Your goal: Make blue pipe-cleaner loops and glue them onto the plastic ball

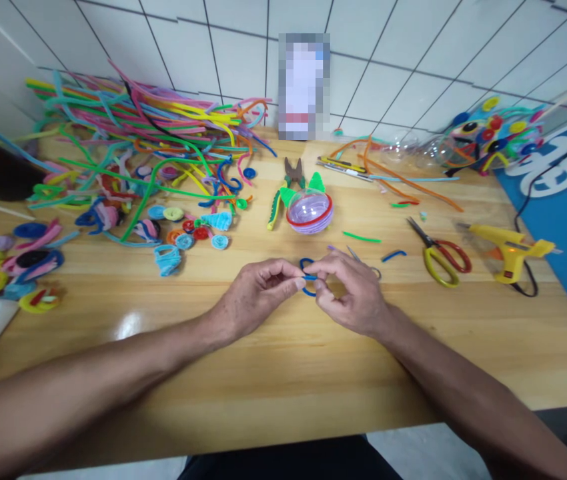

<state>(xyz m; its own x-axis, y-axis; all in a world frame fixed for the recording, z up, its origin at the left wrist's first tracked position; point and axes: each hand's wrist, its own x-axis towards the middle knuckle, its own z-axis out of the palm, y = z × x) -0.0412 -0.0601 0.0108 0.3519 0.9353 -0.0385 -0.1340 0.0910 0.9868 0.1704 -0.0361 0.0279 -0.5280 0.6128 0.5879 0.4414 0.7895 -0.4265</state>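
Between my two hands is a short piece of blue pipe cleaner [309, 278]. The fingertips of my left hand [268, 290] pinch its left end, and my right hand [351, 287] pinches the right end. A blue loop [306, 263] shows just behind and below the fingers; whether it is joined to the held piece I cannot tell. Partly covered by my right hand lies a pair of small scissors [375, 272]. Beyond the hands stands a clear ball wrapped in purple and red pipe cleaner [310, 212], with green pointed ears [316, 182].
Green-handled pliers [274, 208] lie beside the ball. At right are yellow-and-red scissors [441, 257] and a yellow glue gun [511, 250] with its cord. Pipe cleaners [163, 113] pile up at the back left, near coiled pieces [220, 241]. A phone [303, 87], blurred, leans against the tiled wall.
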